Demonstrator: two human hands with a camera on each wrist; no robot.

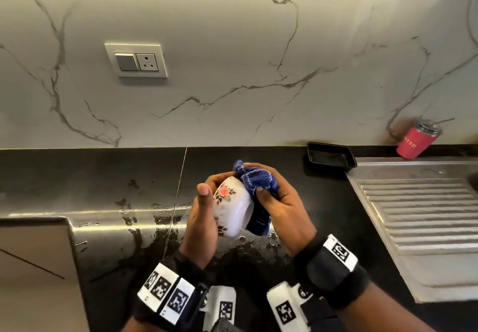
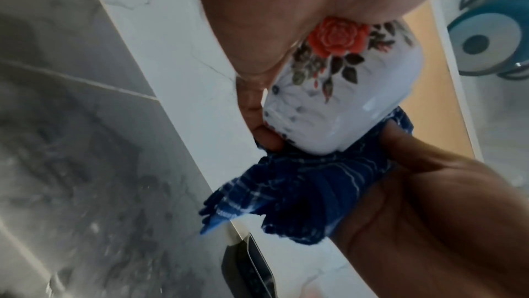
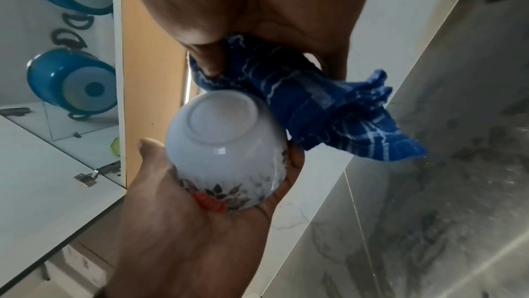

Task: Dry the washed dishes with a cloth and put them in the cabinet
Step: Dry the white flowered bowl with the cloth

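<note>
The bowl (image 1: 232,206) is held above the wet counter (image 1: 103,189), left of the sink drainboard (image 1: 413,215), tipped on its side with its base toward the right hand (image 1: 282,202). The left hand (image 1: 204,215) cups its flowered wall. The right hand's fingers bunch the cloth (image 1: 256,179) against its rim and base. The black tray (image 1: 331,158) behind looks empty.

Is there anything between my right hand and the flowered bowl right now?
Yes: the blue cloth, bunched in your right hand, lies between it and the bowl. Your left hand grips the bowl bare.
</note>
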